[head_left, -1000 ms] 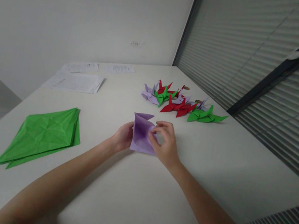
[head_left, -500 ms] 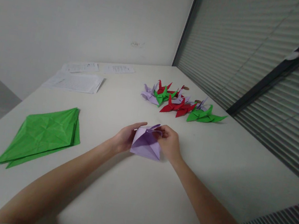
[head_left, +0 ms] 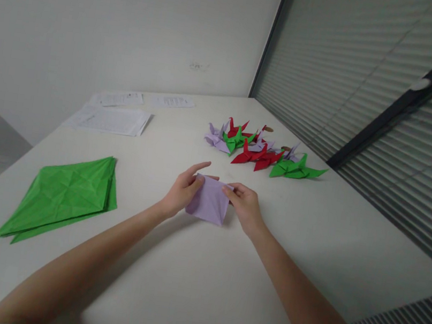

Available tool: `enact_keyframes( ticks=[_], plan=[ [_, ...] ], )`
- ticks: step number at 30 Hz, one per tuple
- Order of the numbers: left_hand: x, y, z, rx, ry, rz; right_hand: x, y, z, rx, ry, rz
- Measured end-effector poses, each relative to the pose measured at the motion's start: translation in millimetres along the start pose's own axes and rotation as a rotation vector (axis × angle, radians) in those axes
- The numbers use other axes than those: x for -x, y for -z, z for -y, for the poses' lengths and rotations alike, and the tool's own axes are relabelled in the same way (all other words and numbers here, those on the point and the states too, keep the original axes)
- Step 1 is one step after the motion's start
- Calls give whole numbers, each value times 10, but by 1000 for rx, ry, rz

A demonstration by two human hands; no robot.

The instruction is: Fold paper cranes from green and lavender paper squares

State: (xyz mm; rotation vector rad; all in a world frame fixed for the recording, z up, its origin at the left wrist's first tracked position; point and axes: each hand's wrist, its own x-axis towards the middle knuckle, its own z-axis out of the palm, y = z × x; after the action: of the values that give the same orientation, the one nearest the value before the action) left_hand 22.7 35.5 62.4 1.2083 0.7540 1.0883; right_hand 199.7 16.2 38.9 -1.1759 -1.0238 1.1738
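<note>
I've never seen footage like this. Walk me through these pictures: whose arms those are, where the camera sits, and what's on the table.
There is no machine here. The arms belong to a person wearing one camera on their head, so every picture looks forward and down from there.

The left hand and right hand hold a folded lilac paper near its upper corners, thumbs on the face toward the camera.

On the white table, creased green paper lies to the left. Printed white pages lie farther back on that side. Beyond the hands and to the right is a cluster of pointed, folded paper figures in red, green and lilac. Slatted blinds run along the right side.
</note>
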Motion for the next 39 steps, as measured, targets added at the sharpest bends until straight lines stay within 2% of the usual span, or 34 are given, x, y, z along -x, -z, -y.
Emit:
enact_keyframes(
  ticks=[5,10,16,20,27,34,39],
  plan=[
    [-35,49,66,-12,95,-17,-14,28,-6,-2,31,-56],
    [-48,85,100,-98,129,16,14,7,19,65,53,5],
    [-51,93,39,-75,169,75,11,6,-14,-21,-29,-11],
    [-60,128,-3,-115,139,64,-1,15,-28,-54,-27,1],
    [-43,154,-79,-295,87,92,22,14,20,109,37,105],
    [-79,249,-99,-421,81,222,-41,117,15,32,-38,66],
    [-89,296,-101,-384,105,336,-109,182,10,-22,-31,15]
  ],
)
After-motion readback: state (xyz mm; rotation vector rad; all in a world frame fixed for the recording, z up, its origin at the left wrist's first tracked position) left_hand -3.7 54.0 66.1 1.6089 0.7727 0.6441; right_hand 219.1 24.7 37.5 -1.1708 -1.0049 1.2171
